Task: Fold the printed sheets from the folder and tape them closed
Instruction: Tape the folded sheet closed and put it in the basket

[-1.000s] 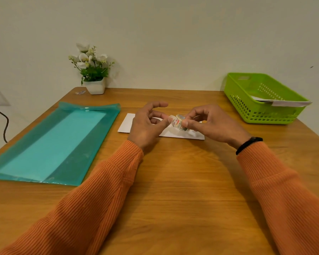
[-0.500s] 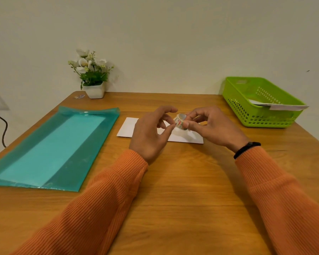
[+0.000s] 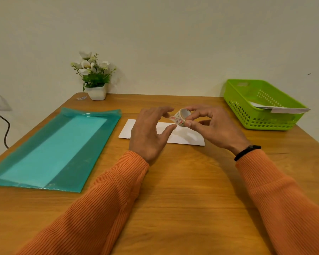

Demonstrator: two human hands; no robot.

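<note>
Mid-frame, my right hand pinches the small tape roll, light and stiff, by its rim above the folded sheet. My left hand hovers with relaxed fingers; I'd pick the sticky tape end.

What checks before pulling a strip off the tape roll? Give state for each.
1. Small patterned tape roll gripped by right hand: ok.
2. Left hand free, fingers open beside the roll: ok.
3. Loose tape end found: cannot tell.
4. Folded white paper sheet lying flat on the wooden table under the hands: ok.
5. Sheet's flap held shut: not ok, neither hand touches it.
6. Green plastic basket clear of the work area: ok.
</note>
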